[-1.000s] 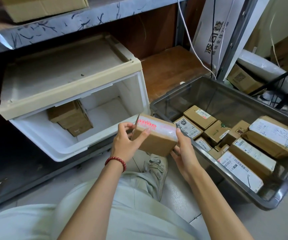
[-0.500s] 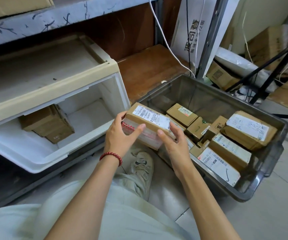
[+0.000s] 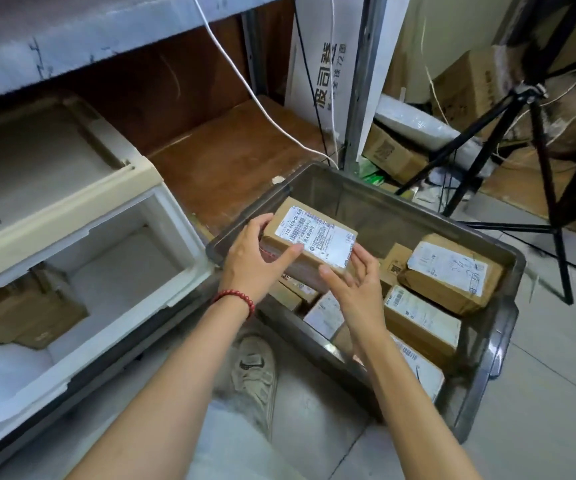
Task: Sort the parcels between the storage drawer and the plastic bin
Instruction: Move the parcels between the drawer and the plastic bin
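A brown cardboard parcel (image 3: pixel 314 233) with a white shipping label facing up is held over the near left corner of the grey plastic bin (image 3: pixel 480 386). My left hand (image 3: pixel 255 258) grips its left end, thumb along the front face. My right hand (image 3: pixel 355 289) touches its near right edge with fingers mostly straight. Several labelled parcels (image 3: pixel 449 268) lie inside the bin. The white storage drawer (image 3: pixel 182 237) stands pulled out at the left, with brown parcels (image 3: pixel 26 313) in its back left part.
A black tripod (image 3: pixel 536 140) stands right of the bin among boxes and cables. A white cable hangs down behind the bin. My shoe (image 3: pixel 255 372) and knee sit between drawer and bin. A shelf edge runs overhead at the top left.
The parcel has been turned label-up and carried right, from in front of the drawer to over the bin. The view has swung right as well.
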The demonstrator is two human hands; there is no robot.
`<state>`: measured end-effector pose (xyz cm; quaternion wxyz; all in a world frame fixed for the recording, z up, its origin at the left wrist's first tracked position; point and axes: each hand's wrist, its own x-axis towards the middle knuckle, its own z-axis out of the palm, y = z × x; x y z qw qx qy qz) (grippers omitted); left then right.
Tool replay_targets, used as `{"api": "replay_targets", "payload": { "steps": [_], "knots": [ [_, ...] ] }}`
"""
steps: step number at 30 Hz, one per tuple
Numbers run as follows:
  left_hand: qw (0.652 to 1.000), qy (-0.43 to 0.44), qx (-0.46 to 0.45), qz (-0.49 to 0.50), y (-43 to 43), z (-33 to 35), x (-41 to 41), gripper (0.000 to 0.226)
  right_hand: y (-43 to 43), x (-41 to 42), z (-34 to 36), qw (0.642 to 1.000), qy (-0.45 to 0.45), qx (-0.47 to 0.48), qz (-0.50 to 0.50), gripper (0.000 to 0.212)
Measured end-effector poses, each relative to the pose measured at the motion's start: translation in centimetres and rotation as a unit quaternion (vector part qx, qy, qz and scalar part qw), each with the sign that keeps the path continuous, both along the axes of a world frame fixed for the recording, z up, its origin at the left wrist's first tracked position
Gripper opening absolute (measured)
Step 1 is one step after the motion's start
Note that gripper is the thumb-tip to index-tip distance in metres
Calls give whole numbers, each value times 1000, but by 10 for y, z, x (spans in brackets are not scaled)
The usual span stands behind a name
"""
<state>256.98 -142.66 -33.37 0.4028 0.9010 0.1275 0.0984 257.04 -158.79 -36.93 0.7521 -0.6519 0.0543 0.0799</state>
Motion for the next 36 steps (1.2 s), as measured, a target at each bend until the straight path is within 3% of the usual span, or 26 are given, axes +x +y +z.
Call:
{"api": "replay_targets", "payload": {
  "steps": [7,13,16,19,22,24,27,30,34,36],
  "knots": [
    [994,79,55,-45,1,-59,86,64,-5,76,-44,998,5,-49,-27,73],
    [990,98,46,-89,-5,-110,151,55,0,124,-102,993,25,-74,-94,47],
    [988,83,78,-108,-8,-129,172,30,3,147,-123,984,19,-135,-110,36],
    [972,115,144,-149,-3,-152,176,19,6,157,-140,957,18,-269,-110,18],
    [937,207,221,-173,3,-170,170,41,18,165,-156,943,-8,-323,-83,11],
    [924,223,272,-153,5,-172,168,47,27,172,-158,940,-22,-335,-59,14],
    [912,224,318,-131,4,-172,168,48,31,184,-150,929,-18,-370,9,39],
    [904,235,338,-116,0,-174,161,54,24,188,-142,884,-13,-454,106,52],
    [908,242,320,-120,-12,-173,143,70,11,172,-131,770,-42,-598,219,66],
    [911,230,319,-122,-19,-165,137,70,6,159,-123,731,-57,-634,247,68]
  ]
}}
